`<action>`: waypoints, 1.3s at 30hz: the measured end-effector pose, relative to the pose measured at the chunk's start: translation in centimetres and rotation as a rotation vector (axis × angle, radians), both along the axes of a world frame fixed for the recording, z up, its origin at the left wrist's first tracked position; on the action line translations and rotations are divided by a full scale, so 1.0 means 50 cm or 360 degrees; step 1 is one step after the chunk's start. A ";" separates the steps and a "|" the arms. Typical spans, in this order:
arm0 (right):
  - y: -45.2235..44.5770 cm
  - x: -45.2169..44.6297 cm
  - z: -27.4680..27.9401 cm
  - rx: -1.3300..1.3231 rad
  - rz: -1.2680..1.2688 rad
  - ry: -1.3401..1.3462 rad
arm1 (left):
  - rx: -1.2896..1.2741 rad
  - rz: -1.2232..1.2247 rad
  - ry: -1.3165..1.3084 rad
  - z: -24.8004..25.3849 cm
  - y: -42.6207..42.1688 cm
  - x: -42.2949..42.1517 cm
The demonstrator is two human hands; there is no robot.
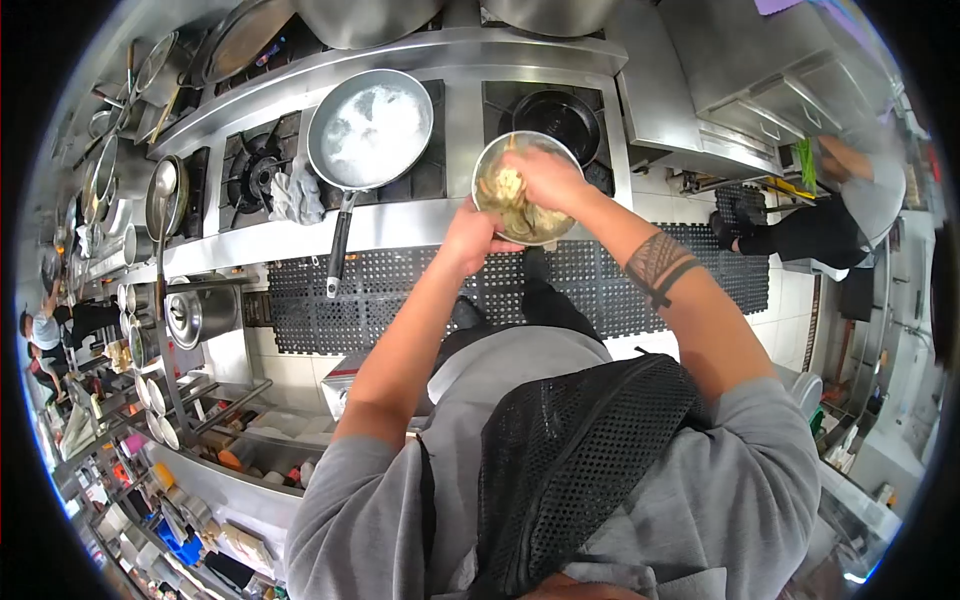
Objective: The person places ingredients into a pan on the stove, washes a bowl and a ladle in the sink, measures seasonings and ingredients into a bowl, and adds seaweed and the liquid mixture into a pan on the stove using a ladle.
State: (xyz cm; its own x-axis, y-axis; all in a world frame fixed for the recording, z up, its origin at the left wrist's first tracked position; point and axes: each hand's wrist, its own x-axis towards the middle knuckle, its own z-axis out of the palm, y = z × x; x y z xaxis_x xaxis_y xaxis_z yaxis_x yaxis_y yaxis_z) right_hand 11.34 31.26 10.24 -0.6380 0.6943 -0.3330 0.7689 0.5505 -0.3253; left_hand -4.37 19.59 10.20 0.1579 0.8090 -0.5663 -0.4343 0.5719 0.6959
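bright | steel stove edge (400, 226) — glare | fisheye-bent margins — black corners

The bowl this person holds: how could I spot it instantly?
Find the long steel stove. By its front edge, nearer than the black pan, the left hand holds a round bowl. Unlike the white-filled pan to its left, it is hand-held, the right hand at its food.

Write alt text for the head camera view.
A left hand holds a bowl of yellowish food while the right hand reaches into it, at a stove. On the stove, a pan holds whitish contents, with a crumpled cloth beside it.
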 end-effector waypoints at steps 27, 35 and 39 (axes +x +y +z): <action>0.289 0.120 -0.112 0.0080 0.0048 0.0385 | 0.0749 -0.0269 0.2161 -0.038 0.401 0.165; 0.297 0.171 -0.112 -0.0149 0.0004 0.0160 | 0.1084 -0.0452 0.2602 -0.056 0.413 0.181; 0.319 0.159 -0.094 0.0256 -0.0368 0.0389 | 0.1223 -0.0426 0.2570 -0.033 0.418 0.181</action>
State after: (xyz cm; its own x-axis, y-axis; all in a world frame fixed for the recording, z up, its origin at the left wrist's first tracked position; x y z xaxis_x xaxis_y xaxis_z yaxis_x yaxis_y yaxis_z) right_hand 19.29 47.22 5.54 -0.5053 0.8605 -0.0647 0.7891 0.4304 -0.4382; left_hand 4.68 40.50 8.53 0.0463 0.9842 0.1707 0.9056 -0.1135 0.4086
